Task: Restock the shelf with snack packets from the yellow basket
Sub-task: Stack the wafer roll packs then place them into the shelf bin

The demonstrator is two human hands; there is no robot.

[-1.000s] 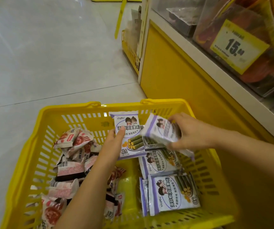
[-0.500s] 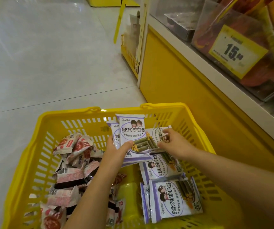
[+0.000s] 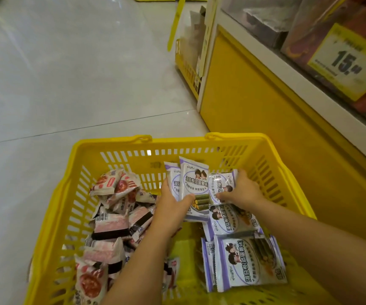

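A yellow basket (image 3: 111, 148) stands on the floor beside the shelf (image 3: 305, 89). My left hand (image 3: 173, 205) grips an upright stack of purple-and-white snack packets (image 3: 194, 179) inside the basket, thumb across the front one. My right hand (image 3: 242, 190) holds another purple-and-white packet (image 3: 220, 186) against the right side of that stack. More purple packets (image 3: 243, 263) lie flat in the basket's right half. Pink and red packets (image 3: 111, 227) are heaped in its left half.
The shelf's yellow base panel (image 3: 254, 111) rises right of the basket. A yellow price tag (image 3: 347, 62) reading 15 hangs on clear bins of orange goods. A second yellow basket (image 3: 187, 64) stands farther along the shelf. Grey floor tiles (image 3: 67, 73) spread left.
My right hand brought its purple packet down from mid-air and set it against the stack in my left hand. The stack has grown and stands more upright.
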